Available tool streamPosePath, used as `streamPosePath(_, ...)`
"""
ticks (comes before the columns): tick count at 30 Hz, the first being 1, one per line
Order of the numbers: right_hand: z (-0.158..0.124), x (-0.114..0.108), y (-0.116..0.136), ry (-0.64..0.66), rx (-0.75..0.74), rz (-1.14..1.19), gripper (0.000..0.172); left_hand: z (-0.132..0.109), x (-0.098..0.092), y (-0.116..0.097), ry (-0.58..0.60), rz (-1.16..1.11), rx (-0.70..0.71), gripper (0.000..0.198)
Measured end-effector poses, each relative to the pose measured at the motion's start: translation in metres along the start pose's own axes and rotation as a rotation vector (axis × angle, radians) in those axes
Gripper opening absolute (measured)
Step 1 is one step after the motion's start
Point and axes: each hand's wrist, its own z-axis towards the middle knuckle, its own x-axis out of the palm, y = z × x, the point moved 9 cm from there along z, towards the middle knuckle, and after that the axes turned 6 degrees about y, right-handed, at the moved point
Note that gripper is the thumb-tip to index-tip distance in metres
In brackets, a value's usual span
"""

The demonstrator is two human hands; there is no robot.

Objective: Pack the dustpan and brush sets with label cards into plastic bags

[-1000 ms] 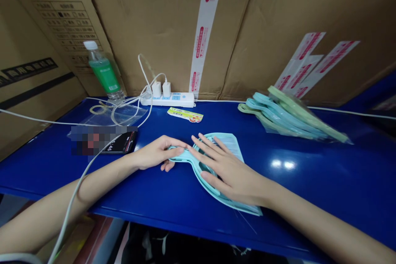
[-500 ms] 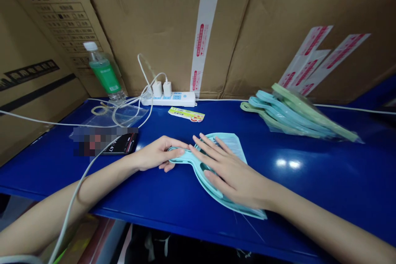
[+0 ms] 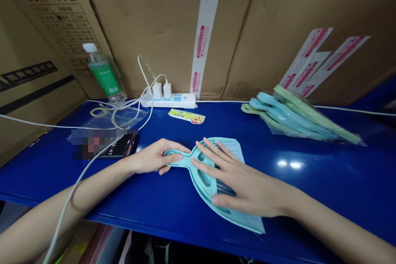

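A light-blue hand brush (image 3: 204,178) lies nested in a matching light-blue dustpan (image 3: 255,227), its bristles toward the right. My left hand (image 3: 151,157) is closed around their stacked handles, thumb on top. Across the brush head and bristles rests my right hand (image 3: 241,179), palm down with its fingers stretched out and spread. It covers part of the bristles and the pan's middle.
More blue and green dustpan sets (image 3: 293,117) in clear plastic lie at the back right. A power strip (image 3: 182,101), a label card (image 3: 187,116), a bottle (image 3: 107,76) and a phone (image 3: 122,146) are on the blue table (image 3: 309,198). A white cable (image 3: 68,208) crosses my left arm.
The brush and dustpan have shifted slightly left and toward me. My right hand has slid a little rightward over the brush, so more of the brush head shows.
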Motion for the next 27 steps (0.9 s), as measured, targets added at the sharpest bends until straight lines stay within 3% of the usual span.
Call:
streamPosePath(11,-0.018,-0.001,-0.01,0.191,0.089,0.075,0.082,-0.004,-0.007,0.003,0.019,0.019,-0.036,0.044)
streamPosePath(16,-0.025,-0.004,-0.014,0.193,0.111,0.092,0.094,-0.008,-0.006,0.002,0.065,0.085,-0.081,0.044)
streamPosePath(19,-0.025,-0.015,-0.019,0.119,0.116,0.095,0.095,-0.011,-0.004,-0.002,0.109,0.122,-0.069,0.037)
streamPosePath(24,0.002,-0.062,-0.035,-0.183,0.148,-0.095,0.06,-0.013,-0.001,-0.004,0.164,0.149,-0.07,0.031)
streamPosePath(27,0.031,-0.083,-0.064,-0.243,0.392,-0.197,0.047,-0.014,0.001,-0.002,0.201,0.148,-0.092,0.032)
